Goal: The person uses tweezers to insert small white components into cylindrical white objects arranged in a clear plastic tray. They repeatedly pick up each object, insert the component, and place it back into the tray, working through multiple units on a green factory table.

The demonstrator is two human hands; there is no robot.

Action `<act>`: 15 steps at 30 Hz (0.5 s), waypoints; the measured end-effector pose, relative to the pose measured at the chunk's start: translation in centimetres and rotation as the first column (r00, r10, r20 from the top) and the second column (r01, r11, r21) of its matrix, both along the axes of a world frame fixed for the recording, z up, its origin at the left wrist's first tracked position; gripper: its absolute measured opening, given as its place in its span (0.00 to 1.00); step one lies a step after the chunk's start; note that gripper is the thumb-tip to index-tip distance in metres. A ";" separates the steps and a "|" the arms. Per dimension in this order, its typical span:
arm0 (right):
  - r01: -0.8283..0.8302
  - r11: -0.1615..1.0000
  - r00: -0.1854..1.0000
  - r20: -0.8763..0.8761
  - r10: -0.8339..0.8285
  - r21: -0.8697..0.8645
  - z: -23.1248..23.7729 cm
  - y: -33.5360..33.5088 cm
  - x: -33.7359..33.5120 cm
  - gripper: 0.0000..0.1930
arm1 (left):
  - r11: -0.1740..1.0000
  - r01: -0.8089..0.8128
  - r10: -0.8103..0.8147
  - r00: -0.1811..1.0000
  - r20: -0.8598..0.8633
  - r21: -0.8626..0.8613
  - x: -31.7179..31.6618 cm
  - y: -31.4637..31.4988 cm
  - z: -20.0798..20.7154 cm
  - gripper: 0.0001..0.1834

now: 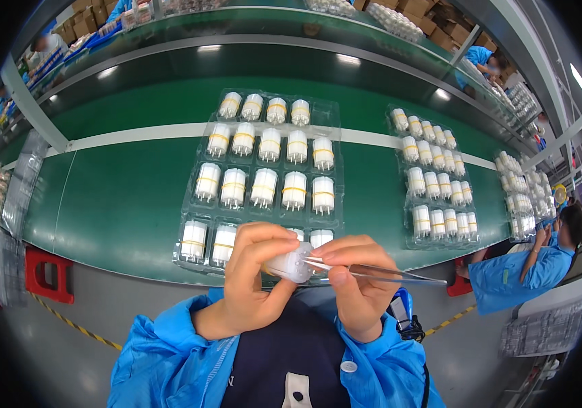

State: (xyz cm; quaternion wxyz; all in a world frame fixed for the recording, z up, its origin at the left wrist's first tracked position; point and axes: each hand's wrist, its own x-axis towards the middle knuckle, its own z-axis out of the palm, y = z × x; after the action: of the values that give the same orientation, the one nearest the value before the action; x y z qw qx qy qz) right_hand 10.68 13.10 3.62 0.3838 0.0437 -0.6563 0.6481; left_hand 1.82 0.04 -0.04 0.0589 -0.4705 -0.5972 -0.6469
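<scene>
My left hand (250, 282) is closed around a white cylindrical part (295, 265), tilted so that its round end faces right. Between the thumb and fingers of my right hand (362, 282) is a pair of metal tweezers (400, 276), their tips at the cylinder's end face. What exactly the tips touch is too small to tell. Just beyond my hands lies a clear plastic tray (332, 115) with rows of similar white cylinders (263, 187), each with a yellow band and thin pins. My hands hide part of its nearest row.
The tray rests on a green conveyor belt (121, 197). Farther right are a second filled tray (434, 173) and more filled trays (522, 194). A person in blue (529, 265) sits at the right. Below the belt at left is a red stool (49, 275); clear trays (25, 183) stand at far left.
</scene>
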 end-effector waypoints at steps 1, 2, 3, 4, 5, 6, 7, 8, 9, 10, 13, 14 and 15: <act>0.000 1.000 1.000 0.003 0.000 -0.002 -0.1 0.0 0.0 0.05 | 1.000 -0.015 0.015 1.000 -0.024 0.001 -0.1 0.1 -0.2 0.26; 0.000 1.000 1.000 0.006 0.000 -0.003 -0.2 0.1 0.0 0.05 | 1.000 -0.030 0.030 0.998 -0.048 0.003 -0.1 0.1 -0.2 0.26; 0.001 1.000 1.000 0.009 0.000 -0.005 -0.3 0.1 0.0 0.05 | 0.999 -0.034 0.034 0.998 -0.057 -0.001 -0.1 0.1 -0.2 0.26; 0.002 1.000 1.000 0.006 -0.001 -0.007 -0.4 0.1 0.0 0.05 | 0.999 -0.037 0.037 0.997 -0.066 -0.004 -0.1 0.2 -0.2 0.26; 0.003 1.000 1.000 0.003 -0.003 -0.009 -0.5 0.1 0.0 0.05 | 0.999 -0.041 0.040 0.996 -0.076 -0.007 -0.1 0.2 -0.2 0.26; 0.003 1.000 1.000 0.001 -0.003 -0.010 -0.5 0.1 0.0 0.05 | 0.999 -0.044 0.044 0.996 -0.079 -0.005 0.0 0.2 -0.2 0.26; 0.002 1.000 1.000 -0.008 -0.002 -0.007 -0.6 0.1 0.0 0.05 | 0.999 -0.048 0.048 0.995 -0.083 -0.002 0.0 0.2 -0.3 0.26; 0.000 1.000 1.000 -0.016 0.000 -0.003 -0.6 0.2 0.0 0.05 | 0.999 -0.052 0.052 0.995 -0.087 0.001 0.0 0.3 -0.3 0.26; -0.002 1.000 1.000 -0.024 0.002 0.000 -0.7 0.2 -0.1 0.05 | 0.998 -0.057 0.057 0.994 -0.098 0.005 0.0 0.3 -0.3 0.27; -0.010 1.000 1.000 -0.030 0.010 -0.008 -0.7 0.1 -0.1 0.05 | 0.998 -0.061 0.062 0.992 -0.108 0.010 0.0 0.4 -0.3 0.27; -0.035 0.999 0.998 -0.048 0.033 -0.036 -0.9 0.1 -0.2 0.05 | 0.998 -0.062 0.064 0.991 -0.116 0.016 0.0 0.4 -0.6 0.28; -0.043 0.998 0.998 -0.053 0.041 -0.047 -1.0 0.1 -0.3 0.05 | 0.998 -0.062 0.063 0.991 -0.115 0.017 0.0 0.4 -0.7 0.28; -0.051 0.997 0.997 -0.059 0.048 -0.058 -1.1 0.1 -0.3 0.05 | 0.998 -0.066 0.067 0.990 -0.120 0.017 0.0 0.4 -0.8 0.28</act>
State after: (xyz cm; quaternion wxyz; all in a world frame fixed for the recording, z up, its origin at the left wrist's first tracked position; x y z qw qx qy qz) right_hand 10.40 13.22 2.49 0.3877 0.0672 -0.6241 0.6750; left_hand 1.82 0.43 -0.79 0.1196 -0.4883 -0.6035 -0.6189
